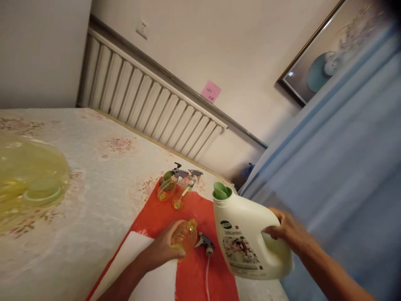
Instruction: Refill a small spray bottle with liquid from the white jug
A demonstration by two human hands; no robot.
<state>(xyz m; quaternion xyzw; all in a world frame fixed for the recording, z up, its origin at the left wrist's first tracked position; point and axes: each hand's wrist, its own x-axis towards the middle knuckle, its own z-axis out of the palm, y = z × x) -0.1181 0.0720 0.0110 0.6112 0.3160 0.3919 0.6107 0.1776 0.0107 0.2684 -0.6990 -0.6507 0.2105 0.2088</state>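
Right hand [283,229] grips the uncapped detergent jug [247,238] by its handle, left hand [166,246] clasps the small open yellow bottle [185,236] just beside it, and any wobble risks spilling onto the red mat [200,271] beneath.

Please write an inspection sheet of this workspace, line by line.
Surface: table with a pale floral cloth; red mat and white sheet on it.
Job's things: small yellow bottle, cap off; large white jug, green spout open; loose sprayer head with tube.
Clutter: two spray bottles lying on the mat; yellow-green lid.
Hands: left hand grips the small bottle; right hand holds the jug handle.
Cables: nothing seen.
Surroundings: radiator, pink note, framed picture, blue curtain.
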